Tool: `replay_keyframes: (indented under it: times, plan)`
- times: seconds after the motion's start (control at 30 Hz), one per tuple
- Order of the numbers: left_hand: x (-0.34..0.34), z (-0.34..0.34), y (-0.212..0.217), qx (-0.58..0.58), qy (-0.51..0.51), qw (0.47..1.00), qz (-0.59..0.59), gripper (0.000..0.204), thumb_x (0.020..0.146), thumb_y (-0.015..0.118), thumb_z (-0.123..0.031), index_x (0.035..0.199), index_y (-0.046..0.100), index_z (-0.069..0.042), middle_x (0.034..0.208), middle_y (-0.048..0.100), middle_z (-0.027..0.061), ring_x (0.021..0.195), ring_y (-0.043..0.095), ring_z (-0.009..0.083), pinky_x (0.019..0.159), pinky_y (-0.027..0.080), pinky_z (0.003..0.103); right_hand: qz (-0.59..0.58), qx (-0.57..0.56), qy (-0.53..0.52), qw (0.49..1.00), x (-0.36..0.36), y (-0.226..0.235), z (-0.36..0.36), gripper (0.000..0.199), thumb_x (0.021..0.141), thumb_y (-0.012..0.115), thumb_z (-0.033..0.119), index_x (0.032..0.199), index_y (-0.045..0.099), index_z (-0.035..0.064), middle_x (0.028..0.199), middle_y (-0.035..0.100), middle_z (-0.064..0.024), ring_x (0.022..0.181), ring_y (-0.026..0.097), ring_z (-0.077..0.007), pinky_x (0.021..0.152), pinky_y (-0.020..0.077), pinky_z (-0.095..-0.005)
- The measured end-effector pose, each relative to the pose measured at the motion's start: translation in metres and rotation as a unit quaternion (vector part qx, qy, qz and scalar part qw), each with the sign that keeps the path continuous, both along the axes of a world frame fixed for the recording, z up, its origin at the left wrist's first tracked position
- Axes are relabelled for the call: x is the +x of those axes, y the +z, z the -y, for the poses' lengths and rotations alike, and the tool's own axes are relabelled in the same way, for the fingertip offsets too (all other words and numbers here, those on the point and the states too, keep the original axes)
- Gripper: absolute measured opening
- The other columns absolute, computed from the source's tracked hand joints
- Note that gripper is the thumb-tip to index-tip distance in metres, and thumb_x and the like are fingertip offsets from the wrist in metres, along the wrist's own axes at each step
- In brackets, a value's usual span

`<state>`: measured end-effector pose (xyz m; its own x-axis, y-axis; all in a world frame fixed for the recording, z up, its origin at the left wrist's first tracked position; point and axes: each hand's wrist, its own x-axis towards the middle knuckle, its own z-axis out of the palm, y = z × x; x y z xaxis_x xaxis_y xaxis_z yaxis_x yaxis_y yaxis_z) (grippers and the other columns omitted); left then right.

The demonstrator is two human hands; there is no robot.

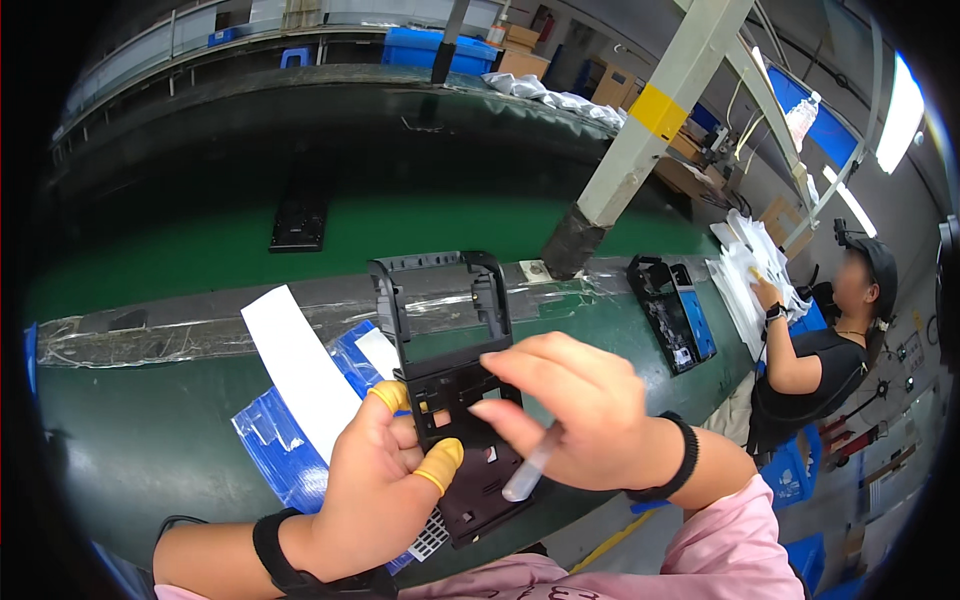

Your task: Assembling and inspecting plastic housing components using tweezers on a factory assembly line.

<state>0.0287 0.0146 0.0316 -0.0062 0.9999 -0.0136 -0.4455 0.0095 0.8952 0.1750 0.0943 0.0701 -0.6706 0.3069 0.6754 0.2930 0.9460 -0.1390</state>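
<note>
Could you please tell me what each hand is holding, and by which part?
The left hand grips the black housing by its left side; the right hand holds a translucent rod by its upper part.

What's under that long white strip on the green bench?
Blue sheeting shows on both sides of the white strip, apparently running beneath it. Whatever lies under its middle is covered, and your left hand hides the strip's lower end.

The left hand (pixel 365 490) is curled in a grip. The right hand (pixel 590 410) is near it, thumb and index finger extended, tips apart.
</note>
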Motion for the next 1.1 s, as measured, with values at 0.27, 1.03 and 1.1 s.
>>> replay_keyframes:
  times: [0.27, 1.03, 1.1]
  plan:
    - [-0.012, 0.001, 0.002, 0.010, -0.013, 1.000, -0.014, 0.031, 0.077, 0.045, 0.011, 0.105, 0.035, 0.002, 0.094, 0.052, 0.0095, 0.083, 0.054, 0.0122, 0.068, 0.046, 0.023, -0.019, 0.079, 0.057, 0.995, -0.014, 0.000, -0.009, 0.019, 0.055, 0.057, -0.005, 0.073, 0.051, -0.0010, 0.065, 0.049, -0.0093, 0.054, 0.052, -0.0221, 0.045, 0.0425, -0.0281]
    - [-0.027, -0.153, 0.011, 0.038, -0.007, 0.726, -0.687, 0.032, 0.070, 0.063, -0.025, 0.077, 0.058, 0.005, 0.061, 0.058, 0.0161, 0.058, 0.059, 0.0243, 0.056, 0.046, 0.033, -0.051, -0.150, -0.382, 0.911, 0.168, -0.033, 0.018, 0.011, 0.064, 0.062, -0.003, 0.069, 0.053, 0.0029, 0.063, 0.053, -0.0065, 0.044, 0.047, -0.0112, 0.038, 0.0353, -0.0216]
    - [-0.082, -0.180, 0.011, 0.072, 0.174, 0.680, -0.708, 0.043, 0.069, 0.063, -0.020, 0.100, 0.050, 0.006, 0.099, 0.054, 0.0238, 0.090, 0.054, 0.0306, 0.077, 0.043, 0.034, -0.071, -0.062, -0.467, 0.879, 0.205, -0.040, 0.006, 0.008, 0.063, 0.058, -0.002, 0.066, 0.053, 0.0034, 0.059, 0.051, -0.0063, 0.043, 0.044, -0.0121, 0.040, 0.0356, -0.0244]
